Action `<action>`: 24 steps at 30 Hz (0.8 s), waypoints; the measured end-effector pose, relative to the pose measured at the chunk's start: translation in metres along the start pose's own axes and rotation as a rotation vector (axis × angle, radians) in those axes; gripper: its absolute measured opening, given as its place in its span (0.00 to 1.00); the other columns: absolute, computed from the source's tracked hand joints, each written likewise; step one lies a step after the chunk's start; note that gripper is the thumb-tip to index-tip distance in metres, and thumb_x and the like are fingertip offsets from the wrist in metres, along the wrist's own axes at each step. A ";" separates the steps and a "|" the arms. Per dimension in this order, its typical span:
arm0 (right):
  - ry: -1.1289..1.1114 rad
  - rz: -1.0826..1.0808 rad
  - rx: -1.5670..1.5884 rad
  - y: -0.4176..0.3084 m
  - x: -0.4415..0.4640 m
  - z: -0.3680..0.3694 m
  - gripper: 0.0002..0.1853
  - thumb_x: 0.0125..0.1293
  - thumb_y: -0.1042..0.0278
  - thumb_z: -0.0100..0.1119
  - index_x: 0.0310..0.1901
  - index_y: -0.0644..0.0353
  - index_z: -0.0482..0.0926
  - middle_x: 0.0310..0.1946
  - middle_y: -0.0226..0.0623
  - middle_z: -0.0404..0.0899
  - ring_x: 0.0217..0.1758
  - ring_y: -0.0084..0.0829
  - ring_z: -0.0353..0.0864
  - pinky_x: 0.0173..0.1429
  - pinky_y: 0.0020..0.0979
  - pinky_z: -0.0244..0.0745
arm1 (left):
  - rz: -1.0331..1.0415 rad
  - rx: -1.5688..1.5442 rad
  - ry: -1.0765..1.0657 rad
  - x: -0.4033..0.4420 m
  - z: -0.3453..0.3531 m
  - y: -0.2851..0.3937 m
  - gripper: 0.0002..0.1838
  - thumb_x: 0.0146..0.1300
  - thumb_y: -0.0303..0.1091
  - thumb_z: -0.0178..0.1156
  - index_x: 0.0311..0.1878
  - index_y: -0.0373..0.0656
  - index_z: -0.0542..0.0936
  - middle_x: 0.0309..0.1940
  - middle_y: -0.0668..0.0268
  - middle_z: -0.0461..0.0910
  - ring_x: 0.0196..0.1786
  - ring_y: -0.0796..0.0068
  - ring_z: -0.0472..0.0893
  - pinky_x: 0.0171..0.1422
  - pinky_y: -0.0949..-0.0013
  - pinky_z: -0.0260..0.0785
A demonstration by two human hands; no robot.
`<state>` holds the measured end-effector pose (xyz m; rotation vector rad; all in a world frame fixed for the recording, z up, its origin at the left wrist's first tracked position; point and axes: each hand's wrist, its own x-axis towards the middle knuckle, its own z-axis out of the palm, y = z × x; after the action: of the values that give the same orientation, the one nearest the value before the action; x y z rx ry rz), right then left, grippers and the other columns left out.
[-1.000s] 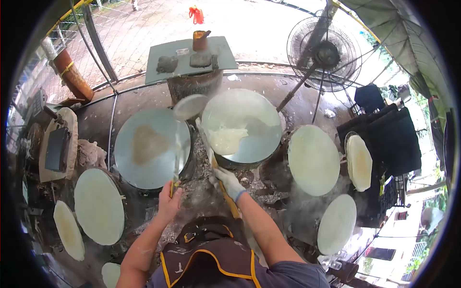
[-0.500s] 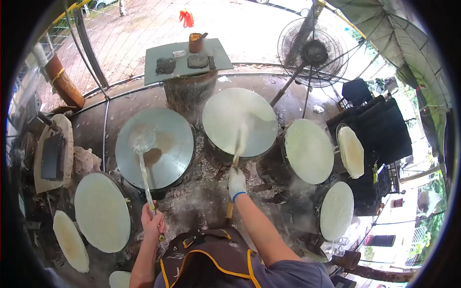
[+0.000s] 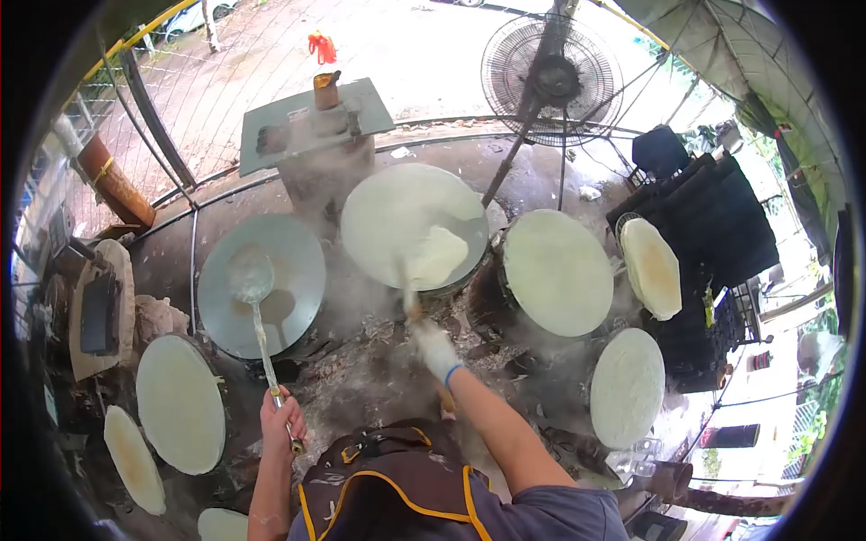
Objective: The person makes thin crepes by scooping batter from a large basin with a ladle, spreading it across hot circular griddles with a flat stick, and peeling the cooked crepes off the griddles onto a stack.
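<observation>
My left hand (image 3: 283, 420) is closed around the handle of a long metal ladle (image 3: 262, 341). The ladle's round bowl is over the bare grey griddle (image 3: 216, 311) on the left. My right hand (image 3: 437, 353), in a white glove with a blue cuff, grips a wooden-handled spreader (image 3: 411, 302), blurred by motion. Its far end meets the pale batter (image 3: 392, 203) on the middle griddle (image 3: 476, 239). That batter covers most of the plate, with a thicker patch near the front right edge. Steam veils part of this area.
Round pale sheets cover griddles at right (image 3: 559, 275), far right (image 3: 629, 388) and left (image 3: 180, 406). Browned flat sheets (image 3: 651, 269) rest at the right edge, another (image 3: 133, 460) at lower left. A standing fan (image 3: 553, 79) and a small table (image 3: 262, 158) stand beyond.
Batter has spread across more of the middle griddle, and the spreader has swung to the left and nearer me. The ladle stays over the left griddle. The whole view has shifted slightly.
</observation>
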<state>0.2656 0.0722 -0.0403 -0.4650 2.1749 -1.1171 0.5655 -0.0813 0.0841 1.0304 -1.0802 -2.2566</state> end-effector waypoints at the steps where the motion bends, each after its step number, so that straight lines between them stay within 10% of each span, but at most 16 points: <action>1: -0.046 0.040 0.106 0.017 -0.012 -0.004 0.19 0.69 0.52 0.49 0.47 0.60 0.77 0.26 0.32 0.77 0.25 0.23 0.73 0.31 0.29 0.69 | -0.001 -0.019 -0.005 -0.001 0.012 -0.005 0.09 0.65 0.26 0.52 0.46 0.45 0.65 0.19 0.69 0.63 0.10 0.82 0.60 0.13 0.76 0.55; 6: -0.023 0.194 0.271 0.050 -0.015 -0.087 0.21 0.68 0.53 0.49 0.51 0.62 0.76 0.29 0.40 0.79 0.28 0.33 0.78 0.36 0.33 0.72 | -0.020 -0.112 -0.060 -0.004 0.082 -0.033 0.07 0.67 0.29 0.52 0.46 0.47 0.68 0.21 0.70 0.63 0.13 0.82 0.62 0.16 0.76 0.55; 13: -0.138 -0.097 -0.336 0.091 0.008 -0.162 0.23 0.67 0.53 0.47 0.55 0.60 0.74 0.49 0.54 0.78 0.55 0.52 0.75 0.58 0.45 0.68 | -0.039 -0.156 -0.128 0.004 0.172 -0.064 0.08 0.69 0.33 0.50 0.49 0.47 0.68 0.23 0.70 0.63 0.16 0.81 0.62 0.18 0.76 0.57; 17: -0.008 -0.077 -0.252 0.052 0.077 -0.198 0.22 0.69 0.51 0.43 0.53 0.59 0.75 0.50 0.55 0.76 0.56 0.53 0.74 0.59 0.46 0.68 | -0.042 -0.143 -0.155 0.006 0.203 -0.080 0.08 0.69 0.34 0.51 0.48 0.46 0.69 0.25 0.69 0.65 0.17 0.81 0.63 0.19 0.75 0.56; 24: -0.407 -0.320 -0.257 0.081 0.017 -0.196 0.20 0.69 0.54 0.44 0.50 0.62 0.74 0.43 0.57 0.78 0.51 0.56 0.76 0.54 0.49 0.70 | -0.064 -0.175 -0.134 0.018 0.212 -0.080 0.08 0.68 0.32 0.51 0.48 0.44 0.69 0.28 0.67 0.68 0.17 0.79 0.64 0.19 0.74 0.57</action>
<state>0.1179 0.2249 -0.0280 -1.0868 1.9243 -0.8092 0.3848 0.0561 0.1016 0.8644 -0.8933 -2.4515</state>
